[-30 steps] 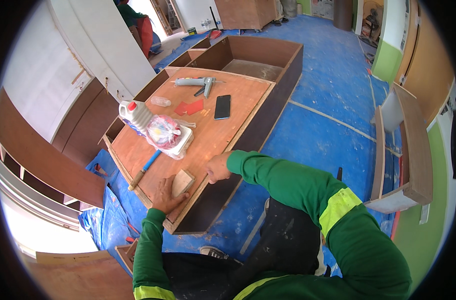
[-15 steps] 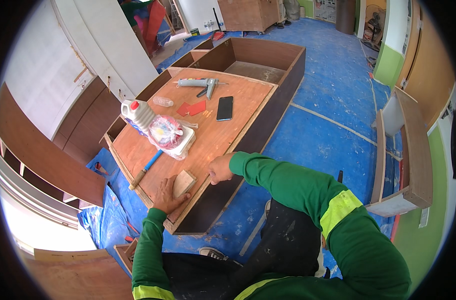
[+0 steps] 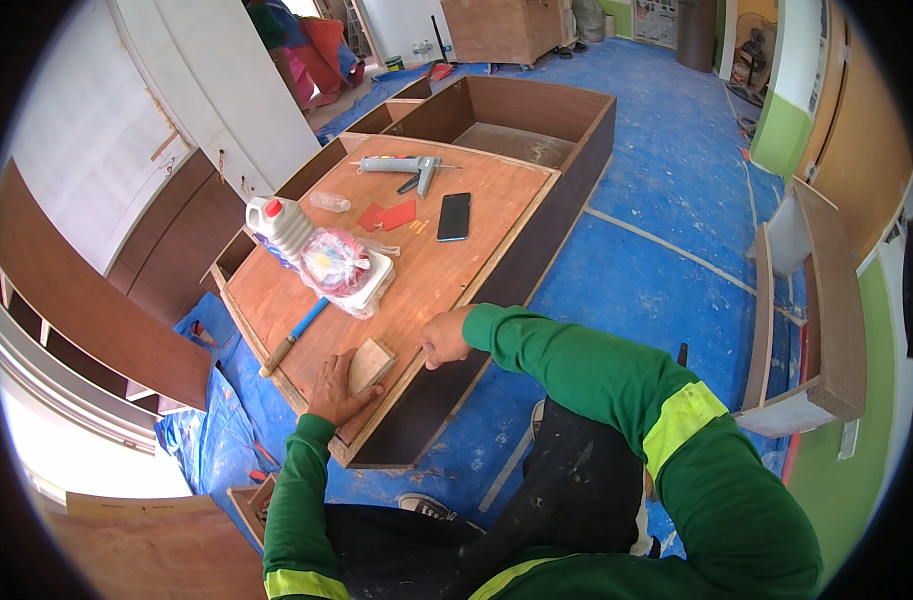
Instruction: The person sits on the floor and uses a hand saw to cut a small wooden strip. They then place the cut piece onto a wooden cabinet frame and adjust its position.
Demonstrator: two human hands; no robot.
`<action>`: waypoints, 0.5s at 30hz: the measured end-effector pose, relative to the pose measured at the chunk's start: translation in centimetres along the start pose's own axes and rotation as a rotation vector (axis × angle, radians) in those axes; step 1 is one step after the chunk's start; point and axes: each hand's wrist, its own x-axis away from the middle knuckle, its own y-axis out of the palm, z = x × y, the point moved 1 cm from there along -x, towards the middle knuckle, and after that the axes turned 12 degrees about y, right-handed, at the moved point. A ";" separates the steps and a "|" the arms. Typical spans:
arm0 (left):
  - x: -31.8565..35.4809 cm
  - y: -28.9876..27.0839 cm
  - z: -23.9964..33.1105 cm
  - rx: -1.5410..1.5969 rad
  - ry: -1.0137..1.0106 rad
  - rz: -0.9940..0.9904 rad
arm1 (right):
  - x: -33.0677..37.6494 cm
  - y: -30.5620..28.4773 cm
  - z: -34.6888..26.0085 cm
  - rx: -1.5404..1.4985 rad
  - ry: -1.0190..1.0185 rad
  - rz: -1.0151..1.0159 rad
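Note:
A small pale wooden block lies at the near end of a reddish-brown plywood panel. My left hand rests on the panel around it, fingers along one side and thumb along the near side. At the panel's right edge, my right hand is closed, its fingers curled down against the edge strip. Whatever may be in those fingers is hidden. Left of the block lies a blue tool with a wooden handle. Beyond it stand a white jug with a red cap and a plastic-wrapped tub.
The panel lies on a dark brown cabinet frame. A caulking gun, a black phone, red sheets and a clear bottle lie on it. Blue sheeting covers the floor. Another cabinet frame stands at right.
The view has shifted very slightly. Both hands and the wooden block keep their places on the panel. In the far background, the red and pink shapes by the doorway look different.

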 end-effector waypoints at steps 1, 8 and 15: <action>0.0 0.0 0.0 0.000 -0.002 -0.002 | 0.0 0.0 0.0 -0.004 -0.001 0.004; 0.0 0.0 0.2 0.005 -0.015 -0.012 | 0.2 0.1 -0.1 -0.023 0.009 0.002; 0.1 0.1 -0.3 -0.002 -0.002 -0.003 | 0.1 0.1 -0.1 -0.011 -0.005 0.004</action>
